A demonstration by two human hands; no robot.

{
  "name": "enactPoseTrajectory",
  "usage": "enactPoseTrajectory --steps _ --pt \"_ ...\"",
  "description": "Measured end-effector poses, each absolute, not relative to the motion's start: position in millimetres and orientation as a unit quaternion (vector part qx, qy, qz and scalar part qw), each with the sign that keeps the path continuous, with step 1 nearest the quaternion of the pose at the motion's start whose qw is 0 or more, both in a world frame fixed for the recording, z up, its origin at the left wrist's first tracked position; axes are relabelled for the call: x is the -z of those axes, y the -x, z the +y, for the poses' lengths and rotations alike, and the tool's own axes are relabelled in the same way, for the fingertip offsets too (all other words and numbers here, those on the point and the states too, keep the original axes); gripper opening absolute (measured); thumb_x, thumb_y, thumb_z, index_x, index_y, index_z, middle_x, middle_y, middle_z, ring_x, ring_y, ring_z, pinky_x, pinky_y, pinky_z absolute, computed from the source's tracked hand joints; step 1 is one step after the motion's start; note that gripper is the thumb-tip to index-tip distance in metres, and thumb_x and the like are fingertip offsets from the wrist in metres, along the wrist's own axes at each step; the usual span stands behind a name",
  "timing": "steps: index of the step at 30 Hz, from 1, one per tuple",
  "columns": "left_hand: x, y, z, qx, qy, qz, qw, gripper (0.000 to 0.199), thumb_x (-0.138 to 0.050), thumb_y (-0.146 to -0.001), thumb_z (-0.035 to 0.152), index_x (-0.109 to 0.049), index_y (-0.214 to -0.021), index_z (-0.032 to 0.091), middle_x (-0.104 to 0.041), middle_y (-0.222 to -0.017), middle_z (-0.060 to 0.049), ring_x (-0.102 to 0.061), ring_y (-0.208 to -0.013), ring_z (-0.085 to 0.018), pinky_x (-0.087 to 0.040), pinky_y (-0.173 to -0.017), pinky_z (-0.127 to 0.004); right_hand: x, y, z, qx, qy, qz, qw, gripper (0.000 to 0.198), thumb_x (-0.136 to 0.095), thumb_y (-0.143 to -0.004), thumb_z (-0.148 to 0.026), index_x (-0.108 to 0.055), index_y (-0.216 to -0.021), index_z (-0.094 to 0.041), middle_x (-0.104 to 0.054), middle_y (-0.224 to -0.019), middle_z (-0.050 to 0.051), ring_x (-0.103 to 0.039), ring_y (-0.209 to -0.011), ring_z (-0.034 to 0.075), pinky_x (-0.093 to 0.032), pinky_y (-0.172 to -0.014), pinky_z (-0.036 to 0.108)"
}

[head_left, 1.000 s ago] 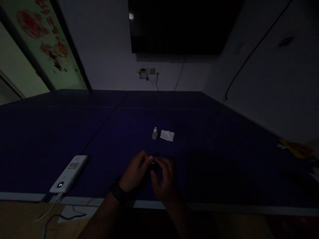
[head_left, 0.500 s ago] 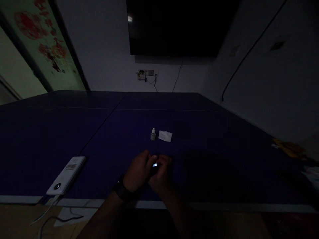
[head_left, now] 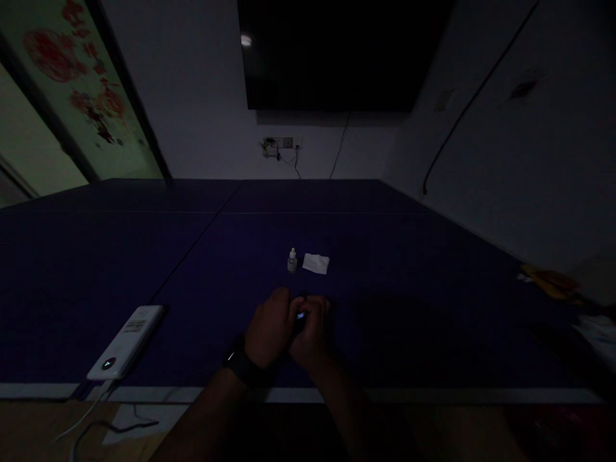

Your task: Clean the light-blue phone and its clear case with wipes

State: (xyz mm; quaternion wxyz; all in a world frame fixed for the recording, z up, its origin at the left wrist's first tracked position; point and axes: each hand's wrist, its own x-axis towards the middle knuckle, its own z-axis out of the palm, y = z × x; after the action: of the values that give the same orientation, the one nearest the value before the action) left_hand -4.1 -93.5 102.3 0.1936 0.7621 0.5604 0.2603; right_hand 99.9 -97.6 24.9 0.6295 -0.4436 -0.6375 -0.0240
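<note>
Close together near the table's front edge, my left hand (head_left: 270, 328) and my right hand (head_left: 310, 332) are curled round a small dark object with a lit spot (head_left: 301, 316). Most of that object is hidden by the fingers, and its kind cannot be made out. A black watch (head_left: 240, 362) is on my left wrist. Just beyond the hands, a small clear dropper bottle (head_left: 292, 264) with a white top stands upright. Beside it on the right lies a folded white cloth or tissue (head_left: 316, 264).
A white power bank (head_left: 128, 341) with a cable lies at the left on the dark blue table (head_left: 192, 346). Yellow and white items (head_left: 553, 282) are at the right edge. A large dark TV screen (head_left: 332, 58) hangs above wall sockets (head_left: 283, 144). The room is dim.
The view has shifted slightly. My left hand has turned a little further over the small object, and the lit spot looks dimmer and bluer. The bottle and cloth stay in place.
</note>
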Motion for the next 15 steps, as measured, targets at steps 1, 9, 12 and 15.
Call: enactPoseTrajectory --steps 1,9,12,15 --pt "-102 4 -93 -0.260 -0.762 0.559 0.197 0.031 -0.039 -0.103 0.041 -0.046 -0.078 0.023 -0.061 -0.075 -0.004 -0.058 -0.067 -0.021 -0.030 -0.061 -0.031 -25 -100 -98 0.022 0.442 -0.638 0.631 0.019 -0.053 -0.091 -0.008 -0.044 -0.093 -0.024 -0.049 -0.091 0.004 -0.049 -0.083 0.022 -0.040 -0.075 0.038" --pt "-104 7 -87 -0.280 -0.757 0.518 0.283 0.035 -0.036 -0.101 0.048 -0.055 -0.089 0.022 -0.066 -0.088 -0.006 -0.060 -0.081 -0.020 -0.039 -0.072 -0.032 -14 -116 -101 -0.052 0.417 -0.657 0.626 0.046 -0.074 -0.069 -0.021 -0.041 -0.101 -0.024 -0.049 -0.104 0.005 -0.055 -0.093 0.023 -0.049 -0.079 0.037" --pt "-103 14 -78 -0.304 -0.719 0.526 0.339 0.040 -0.036 -0.099 0.054 -0.056 -0.092 0.021 -0.066 -0.090 -0.006 -0.060 -0.085 -0.021 -0.043 -0.076 -0.034 -8 -122 -101 -0.108 0.424 -0.648 0.623 0.058 -0.077 -0.068 -0.026 -0.041 -0.115 -0.024 -0.049 -0.115 0.009 -0.057 -0.105 0.026 -0.051 -0.089 0.042" --pt "-99 21 -71 -0.339 -0.678 0.462 0.460 0.043 -0.041 -0.096 0.060 -0.058 -0.098 0.020 -0.067 -0.100 -0.007 -0.059 -0.096 -0.022 -0.046 -0.084 -0.035 0 -126 -100 -0.158 0.442 -0.636 0.612 0.069 -0.075 -0.079 -0.032 -0.037 -0.135 -0.024 -0.051 -0.127 0.013 -0.057 -0.118 0.029 -0.050 -0.101 0.047"
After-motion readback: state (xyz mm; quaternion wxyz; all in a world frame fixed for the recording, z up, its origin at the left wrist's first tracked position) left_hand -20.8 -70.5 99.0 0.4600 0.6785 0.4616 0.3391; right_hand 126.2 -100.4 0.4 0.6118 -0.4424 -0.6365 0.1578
